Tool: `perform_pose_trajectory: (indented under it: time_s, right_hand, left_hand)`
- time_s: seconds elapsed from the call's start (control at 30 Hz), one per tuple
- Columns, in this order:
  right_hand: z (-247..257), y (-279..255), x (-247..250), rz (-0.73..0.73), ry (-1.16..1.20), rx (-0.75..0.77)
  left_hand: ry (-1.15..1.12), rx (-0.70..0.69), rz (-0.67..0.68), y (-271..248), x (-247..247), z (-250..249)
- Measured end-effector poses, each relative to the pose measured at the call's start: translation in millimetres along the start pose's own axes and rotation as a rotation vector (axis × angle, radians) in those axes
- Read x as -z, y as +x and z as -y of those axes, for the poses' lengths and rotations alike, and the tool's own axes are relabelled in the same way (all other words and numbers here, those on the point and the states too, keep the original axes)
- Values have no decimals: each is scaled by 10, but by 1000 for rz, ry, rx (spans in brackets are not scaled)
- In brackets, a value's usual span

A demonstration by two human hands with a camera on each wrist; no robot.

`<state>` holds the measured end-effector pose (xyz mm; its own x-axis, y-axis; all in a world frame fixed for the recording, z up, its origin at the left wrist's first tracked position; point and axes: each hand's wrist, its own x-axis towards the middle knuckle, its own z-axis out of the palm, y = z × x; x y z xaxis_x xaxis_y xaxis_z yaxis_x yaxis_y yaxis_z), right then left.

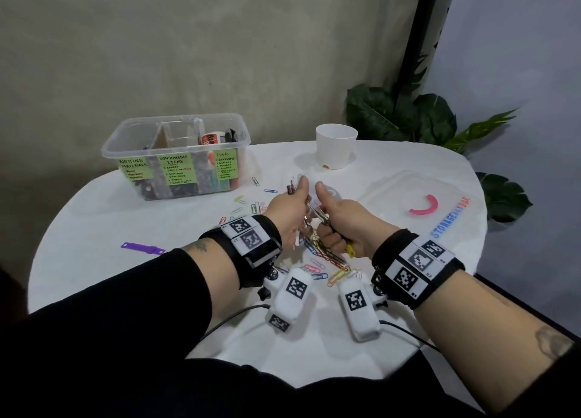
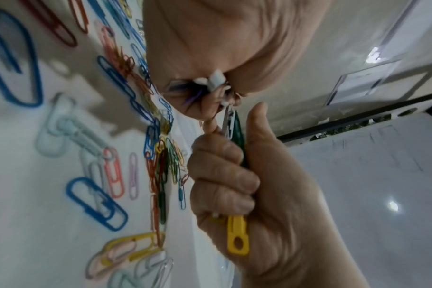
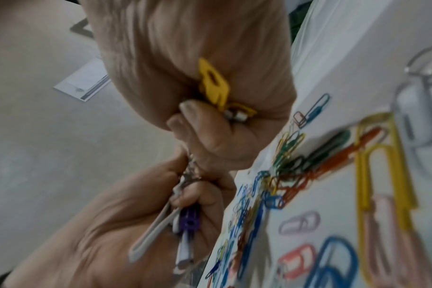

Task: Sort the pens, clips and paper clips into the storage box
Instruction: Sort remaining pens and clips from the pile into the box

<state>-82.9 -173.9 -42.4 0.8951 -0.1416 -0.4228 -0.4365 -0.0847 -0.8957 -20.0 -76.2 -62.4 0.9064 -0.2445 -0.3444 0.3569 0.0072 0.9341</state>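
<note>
Over a white table [image 1: 163, 292], a person's left hand [image 1: 289, 210] and right hand [image 1: 342, 222] meet, each with fingers curled around a bundle of clips: white and purple ones [image 3: 185, 220] on the left, yellow and green ones [image 2: 237, 233] on the right (thumb raised). Loose paper clips [image 1: 327, 257] lie beneath; the storage box [image 1: 176, 156] sits at ten o'clock, its lid [image 1: 421, 203] at two.
</note>
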Motion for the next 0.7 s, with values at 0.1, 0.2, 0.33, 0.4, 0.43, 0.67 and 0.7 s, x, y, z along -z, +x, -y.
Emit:
perform_pose_trajectory:
  time_s: [0.1, 0.2, 0.33, 0.4, 0.43, 0.67, 0.7]
  right_hand:
    - [-27, -5, 51, 9, -84, -51]
    - [-31, 13, 68, -25, -80, -77]
    - [47, 35, 77, -129, -34, -61]
    - [120, 62, 72, -164, -21, -38]
    - [157, 75, 60, -166, 4, -36]
    - [324, 104, -24, -161, 382, -73]
    - [320, 93, -18, -138, 463, -103]
  left_hand:
    - [-131, 78, 3, 45, 73, -39]
    - [-248, 120, -14, 99, 170, -62]
    - [-229, 175, 54, 88, 214, -49]
    - [-189, 188, 118, 52, 180, -32]
    - [-149, 195, 156, 42, 147, -17]
    - [210, 158, 327, -84, 1, 73]
    - [232, 133, 318, -77, 6, 90]
